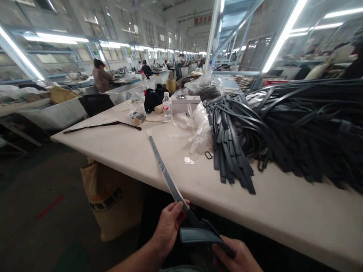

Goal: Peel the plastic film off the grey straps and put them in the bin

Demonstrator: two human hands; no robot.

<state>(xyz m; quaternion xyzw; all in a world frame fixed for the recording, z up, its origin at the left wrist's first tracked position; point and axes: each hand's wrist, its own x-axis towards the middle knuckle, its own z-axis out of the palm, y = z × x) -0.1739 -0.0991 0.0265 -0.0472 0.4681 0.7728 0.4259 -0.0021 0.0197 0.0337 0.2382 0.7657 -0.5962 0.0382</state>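
Note:
A long dark strap (163,168) runs from my hands up over the table edge, its far stretch edged by a pale strip. My left hand (169,224) pinches it between thumb and fingers just off the edge. Lower right, my right hand (239,255) is closed on the folded, looped part of the same strap, where a glossy dark band bends back toward the left. The strap's lower end is hidden below my hands. Right of the strap on the table lie a small black rectangular ring (208,155) and a white scrap (189,160).
Dark straps (234,151) form a large heap on the right of the table (119,151). Crumpled plastic (200,124), a white box (185,104), a water bottle (167,107) and a thin black strip (104,125) lie further back. A cloth bag (110,200) hangs below the edge.

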